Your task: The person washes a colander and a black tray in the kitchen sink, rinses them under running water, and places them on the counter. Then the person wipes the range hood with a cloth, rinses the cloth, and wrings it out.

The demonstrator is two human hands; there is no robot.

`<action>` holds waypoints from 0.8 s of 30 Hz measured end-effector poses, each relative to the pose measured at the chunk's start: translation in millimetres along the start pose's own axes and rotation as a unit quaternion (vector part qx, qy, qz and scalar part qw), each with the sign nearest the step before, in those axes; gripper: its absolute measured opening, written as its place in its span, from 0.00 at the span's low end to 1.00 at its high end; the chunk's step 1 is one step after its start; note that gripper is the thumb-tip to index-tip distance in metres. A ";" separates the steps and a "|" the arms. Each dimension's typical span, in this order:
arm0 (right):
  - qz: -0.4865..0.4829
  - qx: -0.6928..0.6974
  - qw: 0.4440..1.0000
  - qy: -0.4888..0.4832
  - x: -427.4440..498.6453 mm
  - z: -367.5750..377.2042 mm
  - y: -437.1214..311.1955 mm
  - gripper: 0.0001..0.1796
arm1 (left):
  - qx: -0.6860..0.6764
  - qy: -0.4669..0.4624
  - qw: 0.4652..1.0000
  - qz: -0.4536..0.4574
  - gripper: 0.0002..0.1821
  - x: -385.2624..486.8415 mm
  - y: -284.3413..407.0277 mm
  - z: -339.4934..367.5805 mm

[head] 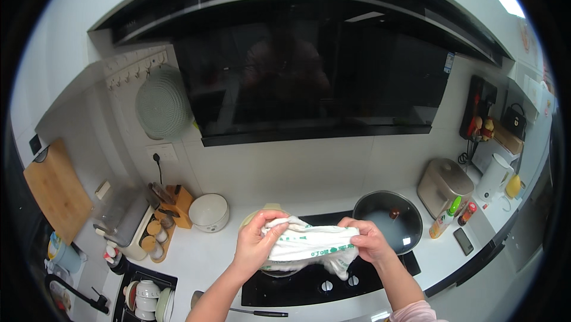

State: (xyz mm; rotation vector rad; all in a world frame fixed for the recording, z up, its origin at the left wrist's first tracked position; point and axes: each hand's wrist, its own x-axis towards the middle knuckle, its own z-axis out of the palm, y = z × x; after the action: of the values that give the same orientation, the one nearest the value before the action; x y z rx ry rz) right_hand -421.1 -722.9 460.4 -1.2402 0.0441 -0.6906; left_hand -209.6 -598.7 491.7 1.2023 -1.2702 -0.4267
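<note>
A white cloth with green print (312, 244) is stretched between my two hands above the black gas hob (285, 293). My left hand (256, 241) pinches its left end, and my right hand (368, 239) grips the right end, with a loose fold hanging below. Behind the cloth and my left hand is a round pale-rimmed pot (270, 208), mostly hidden. A frying pan with a glass lid (388, 221) stands on the hob to the right of my right hand. Near my left forearm lies a utensil with a black handle (270, 314).
A white bowl (208, 213) and a knife block (179, 203) stand at the back left. Dishes (147, 295) fill the sink rack at lower left. To the right are a bottle with a green cap (444, 221), a phone (463, 241) and a beige appliance (445, 186). The range hood (312, 76) overhangs the hob.
</note>
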 end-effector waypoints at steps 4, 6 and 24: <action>0.072 -0.018 0.984 -0.161 5.3 -12.4 -1.4 0.17 | -0.079 0.013 0.997 -0.001 0.07 4.6 -34.6 -5.9; 0.154 -0.007 0.973 -0.172 7.0 -28.9 -13.1 0.18 | -0.020 0.067 0.996 0.055 0.06 10.7 -37.3 0.3; -0.472 -0.663 0.573 0.091 20.7 -152.8 -139.8 0.30 | -0.042 -0.005 0.995 -0.085 0.11 82.2 -67.6 83.1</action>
State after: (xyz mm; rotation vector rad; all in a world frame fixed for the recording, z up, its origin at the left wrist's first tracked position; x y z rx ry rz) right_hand -528.5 -884.3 536.1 -2.7103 0.0747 -1.9358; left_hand -233.0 -728.1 461.3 1.2416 -1.1510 -0.6050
